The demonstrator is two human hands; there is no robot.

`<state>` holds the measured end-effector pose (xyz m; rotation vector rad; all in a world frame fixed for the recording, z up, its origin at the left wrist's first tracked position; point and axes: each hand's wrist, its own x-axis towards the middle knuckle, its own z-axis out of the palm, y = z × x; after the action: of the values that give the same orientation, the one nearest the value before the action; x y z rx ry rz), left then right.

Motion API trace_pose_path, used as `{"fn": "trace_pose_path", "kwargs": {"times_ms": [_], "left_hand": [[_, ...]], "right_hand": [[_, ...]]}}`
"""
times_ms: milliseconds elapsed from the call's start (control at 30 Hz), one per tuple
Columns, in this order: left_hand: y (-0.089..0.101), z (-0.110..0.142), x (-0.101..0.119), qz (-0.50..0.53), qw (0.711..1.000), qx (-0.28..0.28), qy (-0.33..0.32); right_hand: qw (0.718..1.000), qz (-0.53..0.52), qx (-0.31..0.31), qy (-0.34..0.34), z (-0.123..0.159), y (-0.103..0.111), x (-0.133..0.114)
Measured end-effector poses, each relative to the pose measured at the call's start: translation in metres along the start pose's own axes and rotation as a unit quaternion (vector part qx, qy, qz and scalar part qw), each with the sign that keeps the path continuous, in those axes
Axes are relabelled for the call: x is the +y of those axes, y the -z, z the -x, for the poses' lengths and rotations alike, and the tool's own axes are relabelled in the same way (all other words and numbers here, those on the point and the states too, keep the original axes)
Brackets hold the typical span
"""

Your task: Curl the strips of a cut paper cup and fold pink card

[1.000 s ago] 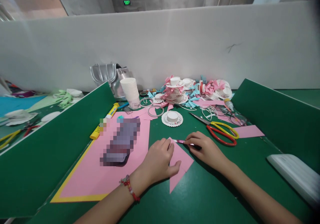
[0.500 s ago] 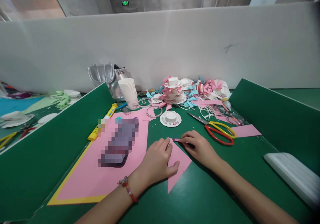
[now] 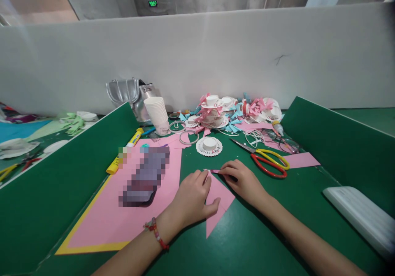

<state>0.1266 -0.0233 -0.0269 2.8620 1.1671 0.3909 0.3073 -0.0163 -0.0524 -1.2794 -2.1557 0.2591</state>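
Note:
My left hand (image 3: 195, 193) lies over a folded piece of pink paper (image 3: 222, 198), pressing it to the green tabletop with the thumb spread away from the fingers. At the paper's top corner, my right hand (image 3: 242, 181) pinches a slim purple stick-like thing (image 3: 215, 171). Its tip points left at the fingertips of my left hand, and its kind cannot be made out. Just beyond the hands sits a white paper cup base on a frilled round (image 3: 209, 145), like a small hat. Scissors (image 3: 268, 159) with red and yellow handles lie half open to the right.
A large pink sheet (image 3: 101, 226) over a yellow one bears a blurred phone (image 3: 145, 175) and a glue stick (image 3: 126, 148). Stacked paper cups (image 3: 156, 113), a silver bag (image 3: 123, 91) and a paper-craft pile (image 3: 216, 113) stand behind. Green partitions (image 3: 336, 132) flank both sides; a white box-like object (image 3: 358, 214) lies right.
The whole view has shifted slightly, so things appear a little farther left. Both hands keep nearly the same position on the paper and the purple stick.

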Motion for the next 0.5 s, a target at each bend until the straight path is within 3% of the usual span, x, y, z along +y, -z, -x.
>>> {"fn": "trace_pose_path", "kwargs": {"times_ms": [500], "left_hand": [[0.0009,-0.0011,0.0,-0.001,1.0,0.002,-0.006]], "right_hand": [[1.0,0.015,0.0,-0.01,-0.0008,-0.0004,-0.0017]]}}
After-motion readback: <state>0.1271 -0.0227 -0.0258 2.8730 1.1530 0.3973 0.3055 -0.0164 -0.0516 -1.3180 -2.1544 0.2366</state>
